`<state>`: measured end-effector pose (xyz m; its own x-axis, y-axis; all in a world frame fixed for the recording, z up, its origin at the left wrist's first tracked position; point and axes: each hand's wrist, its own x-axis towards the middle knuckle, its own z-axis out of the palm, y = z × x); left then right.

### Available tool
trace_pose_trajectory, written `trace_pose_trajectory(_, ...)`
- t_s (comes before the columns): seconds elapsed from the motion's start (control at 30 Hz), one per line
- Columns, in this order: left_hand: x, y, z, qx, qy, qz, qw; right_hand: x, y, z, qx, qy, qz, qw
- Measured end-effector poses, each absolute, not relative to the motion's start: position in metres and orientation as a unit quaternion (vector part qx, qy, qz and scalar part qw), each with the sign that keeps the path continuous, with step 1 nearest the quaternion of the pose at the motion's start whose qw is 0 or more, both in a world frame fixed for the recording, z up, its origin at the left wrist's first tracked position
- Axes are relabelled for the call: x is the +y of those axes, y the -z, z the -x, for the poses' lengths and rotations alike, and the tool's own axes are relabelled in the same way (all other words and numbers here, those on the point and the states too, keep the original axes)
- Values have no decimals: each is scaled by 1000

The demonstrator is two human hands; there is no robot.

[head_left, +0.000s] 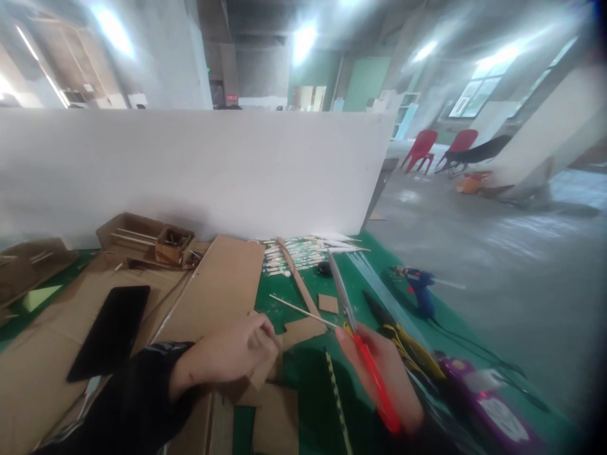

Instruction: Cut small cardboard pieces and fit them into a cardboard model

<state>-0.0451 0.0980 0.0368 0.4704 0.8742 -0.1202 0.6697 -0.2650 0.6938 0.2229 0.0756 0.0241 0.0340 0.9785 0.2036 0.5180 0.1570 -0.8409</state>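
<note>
In my right hand (pixel 379 373) is a pair of scissors with red handles (pixel 374 379), its metal blades (pixel 340 287) pointing away from me. A thin wooden stick (pixel 301 309) reaches left from the thumb of that hand, apparently pinched there. My left hand (pixel 237 347) is closed, with fingers curled round a small piece of cardboard (pixel 262 373); the grip is partly hidden and blurred. Between and beyond the hands lie a cardboard strip (pixel 298 278), a small cardboard square (pixel 328 303) and a striped black-and-yellow stick (pixel 336 398).
Rows of short white sticks (pixel 296 256) lie before a white partition (pixel 199 170). To the right are pliers with yellow handles (pixel 412 351), a blue glue gun (pixel 420 291) and a purple device (pixel 488 398). Leftward are a black tablet (pixel 111 332), cardboard sheets (pixel 227 272) and a cardboard box (pixel 128 234).
</note>
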Motion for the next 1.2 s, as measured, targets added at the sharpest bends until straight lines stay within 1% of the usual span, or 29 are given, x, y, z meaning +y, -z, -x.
trace_pose_trajectory(0.07, 103, -28, 38, 491, -125, -825, 252, 77, -22, -225, -647, -285, 594, 384)
trace_pose_trajectory(0.13, 113, -25, 34, 489, -87, -850, 178, 78, -19, -226, -650, -279, 601, 373)
trace_pose_trajectory(0.3, 149, -23, 21, 477, -27, -868, 134, 81, -14, -226, -658, -249, 614, 359)
trace_pose_trajectory(0.47, 170, -11, -1, 494, -18, -865, 87, 80, -14, -227, -661, -235, 622, 348)
trace_pose_trajectory(0.73, 175, 4, -5, 501, -31, -863, 56, 80, -10, -227, -662, -231, 625, 344)
trace_pose_trajectory(1.2, 199, 8, -16, 410, 20, -910, 51, 79, -10, -227, -669, -250, 611, 341)
